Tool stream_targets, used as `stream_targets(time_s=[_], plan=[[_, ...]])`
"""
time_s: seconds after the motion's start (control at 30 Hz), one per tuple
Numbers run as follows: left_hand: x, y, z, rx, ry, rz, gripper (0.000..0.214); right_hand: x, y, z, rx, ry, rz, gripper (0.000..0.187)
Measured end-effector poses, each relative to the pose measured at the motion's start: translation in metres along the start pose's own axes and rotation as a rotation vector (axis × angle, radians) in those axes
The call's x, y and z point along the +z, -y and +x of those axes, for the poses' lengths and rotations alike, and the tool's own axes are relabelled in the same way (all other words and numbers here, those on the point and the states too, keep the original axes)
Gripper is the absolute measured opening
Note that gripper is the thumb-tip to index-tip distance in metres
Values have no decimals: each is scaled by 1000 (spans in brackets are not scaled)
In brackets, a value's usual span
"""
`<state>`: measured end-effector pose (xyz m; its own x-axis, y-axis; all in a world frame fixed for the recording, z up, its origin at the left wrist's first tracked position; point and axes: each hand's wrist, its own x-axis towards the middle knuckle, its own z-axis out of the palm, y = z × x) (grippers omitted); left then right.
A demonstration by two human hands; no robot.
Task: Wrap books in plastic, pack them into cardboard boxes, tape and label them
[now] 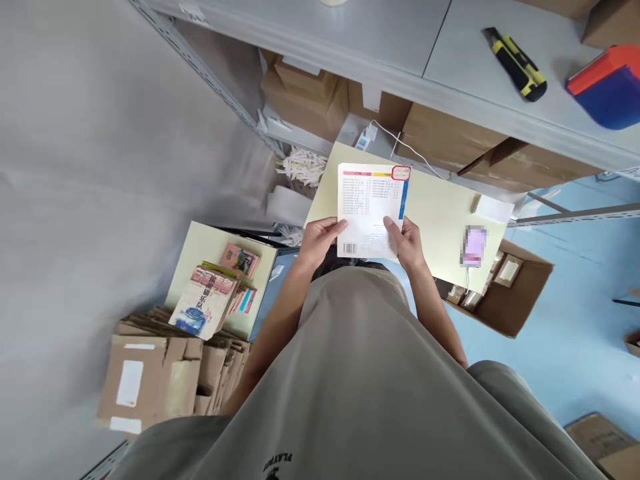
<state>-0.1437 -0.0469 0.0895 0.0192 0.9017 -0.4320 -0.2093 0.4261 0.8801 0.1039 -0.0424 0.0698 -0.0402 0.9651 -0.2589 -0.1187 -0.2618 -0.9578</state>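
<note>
A white book [371, 200] with printed lists, a barcode and a red-edged sticker on its back cover is held over a pale yellow table [440, 207]. My left hand [320, 239] grips the book's lower left edge, thumb on the cover. My right hand [406, 240] grips its lower right edge with fingers curled round it. Both hands hold the book flat, just above the table's near side.
A small yellow stand [193, 253] at the left carries a pile of books [210, 297]. Flattened cartons [165, 373] lie below it. A grey shelf [400, 40] carries a yellow-black box cutter [517, 63]. An open carton [505, 293] sits on the blue floor.
</note>
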Motion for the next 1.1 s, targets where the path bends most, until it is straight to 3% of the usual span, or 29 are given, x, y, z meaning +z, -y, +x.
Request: stream_targets(time_s=[0.13, 0.23, 0.33, 0.4, 0.47, 0.53, 0.67, 0.73, 0.97, 1.1], plan=[[10, -8, 8, 59, -39, 47, 73, -9, -5, 9, -45, -92, -157, 63], [24, -12, 12, 184, -100, 204, 64, -4, -1, 11, -103, -178, -233, 79], [48, -9, 9, 279, -134, 426, 43, 12, 6, 8, -90, -87, -179, 86], [63, -4, 5, 278, -71, 494, 36, 20, 11, 6, -94, -73, -185, 76], [69, 1, 4, 250, 54, 448, 42, 18, 15, 7, -104, -127, -211, 66], [61, 3, 9, 249, 79, 362, 55, 8, 19, 9, -91, -153, -185, 64], [27, -3, 26, 210, -67, 256, 65, -14, 26, 11, -22, -38, 6, 60], [16, -8, 31, 144, -14, 193, 67, -18, 29, 12, -6, -2, 76, 60], [18, -29, 31, 198, 21, 155, 65, -23, 31, 22, -43, 38, 51, 59], [12, -44, 32, 315, 34, 298, 53, -33, 39, 26, -157, 25, -48, 53]])
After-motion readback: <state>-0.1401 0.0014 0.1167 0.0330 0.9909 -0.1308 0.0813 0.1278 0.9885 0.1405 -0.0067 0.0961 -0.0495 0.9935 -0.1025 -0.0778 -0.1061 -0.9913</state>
